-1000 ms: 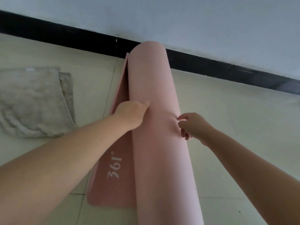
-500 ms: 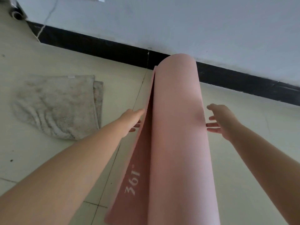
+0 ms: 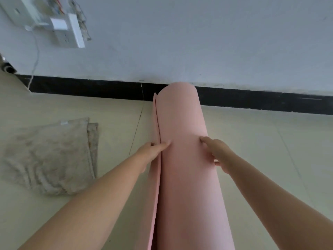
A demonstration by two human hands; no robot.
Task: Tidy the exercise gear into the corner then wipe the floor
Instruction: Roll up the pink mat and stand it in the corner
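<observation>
Head view. A pink exercise mat (image 3: 182, 150), rolled almost completely, runs from the near edge of the view towards the far wall, its far end close to the black skirting board (image 3: 90, 89). One loose flap of the mat remains along the left side of the roll, standing on edge against it. The left hand (image 3: 153, 150) lies at this seam, fingers extended and pressed together, flat against the flap and roll; it does not pinch anything. The right hand (image 3: 216, 152) rests on the right flank of the roll, fingers curled over its curve and pressing; whether it grips is not clear. A crumpled grey cloth (image 3: 52, 156) lies on the pale tiled floor (image 3: 261, 150) to the left, well apart from both hands. White wall fittings with a cable (image 3: 61, 26) occupy the far left. Judged progress: rolling is nearly complete; the flap is yet to be closed, the roll is yet to be moved to the corner, and floor wiping appears not yet begun.
</observation>
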